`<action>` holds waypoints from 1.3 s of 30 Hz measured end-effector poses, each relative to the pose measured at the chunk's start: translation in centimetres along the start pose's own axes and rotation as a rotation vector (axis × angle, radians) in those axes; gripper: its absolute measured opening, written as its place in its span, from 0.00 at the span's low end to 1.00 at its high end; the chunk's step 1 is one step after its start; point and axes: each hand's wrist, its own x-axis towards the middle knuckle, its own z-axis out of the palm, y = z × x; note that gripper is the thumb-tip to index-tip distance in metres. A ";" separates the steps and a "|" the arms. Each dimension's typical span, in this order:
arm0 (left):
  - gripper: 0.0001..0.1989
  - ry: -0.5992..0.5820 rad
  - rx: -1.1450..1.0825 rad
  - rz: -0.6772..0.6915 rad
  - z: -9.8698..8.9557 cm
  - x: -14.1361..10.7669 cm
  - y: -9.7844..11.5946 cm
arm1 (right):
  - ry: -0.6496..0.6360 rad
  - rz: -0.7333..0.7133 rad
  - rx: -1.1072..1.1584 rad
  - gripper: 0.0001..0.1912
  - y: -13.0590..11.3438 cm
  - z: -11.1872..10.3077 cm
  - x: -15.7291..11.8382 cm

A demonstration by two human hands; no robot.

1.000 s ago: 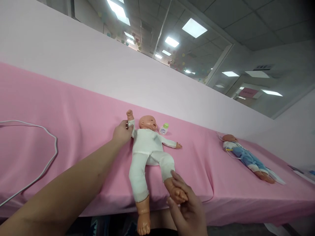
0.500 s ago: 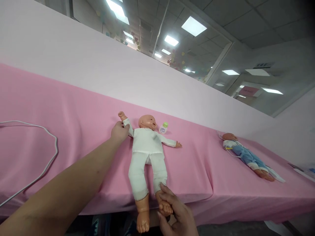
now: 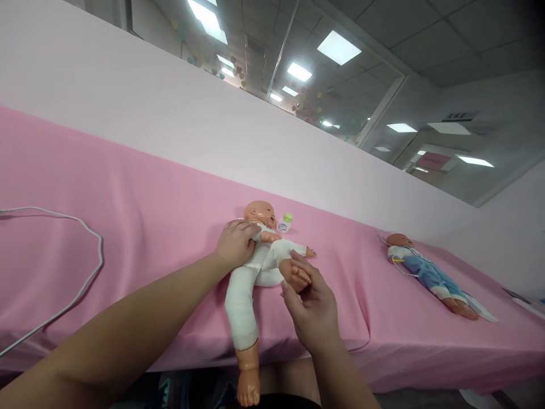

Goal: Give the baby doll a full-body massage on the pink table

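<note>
Doll [image 3: 255, 267] lies face up near the pink table [image 3: 128, 216] edge, one leg overhanging. Left hand [image 3: 235, 244] presses flat on its chest, right hand [image 3: 313, 307] grasps its raised foot [image 3: 293, 274]. Excess push on that foot risks sliding the doll off the near edge.

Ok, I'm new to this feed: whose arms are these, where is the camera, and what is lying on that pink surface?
The camera sits on a person's head, looking down at their own bare hands. The left hand rests on the chest of a baby doll in white. The right hand holds the doll's foot, with that leg bent up toward the body. The doll lies on a pink-covered table. Near its head stands a small bottle; farther right lies a second doll in blue; a white cable loops at left.
</note>
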 end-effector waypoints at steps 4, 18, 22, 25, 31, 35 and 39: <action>0.26 -0.129 0.089 0.169 0.2 -0.2 -0.2 | -0.016 0.057 0.042 0.27 1.7 1.9 2.6; 0.26 -0.118 -0.048 -0.036 -0.3 0.0 -1.1 | -0.028 0.095 0.164 0.25 -0.4 0.8 0.4; 0.24 -0.025 -0.159 -0.317 -1.1 0.6 -2.3 | -0.019 0.024 0.056 0.19 -0.2 -1.7 -3.8; 0.21 0.008 -0.195 -0.509 -1.5 0.8 -3.5 | -0.040 -0.021 0.003 0.20 0.9 -2.6 -7.0; 0.16 0.062 -0.358 -0.924 -1.0 1.1 -5.7 | -0.049 -0.039 -0.063 0.21 2.5 -1.8 -11.2; 0.15 0.094 -0.422 -0.948 -1.0 1.1 -5.8 | -0.062 -0.021 -0.071 0.20 2.9 -0.8 -12.0; 0.15 0.080 -0.402 -0.905 -1.4 1.0 -5.4 | -0.059 -0.015 -0.057 0.20 3.1 -0.6 -11.8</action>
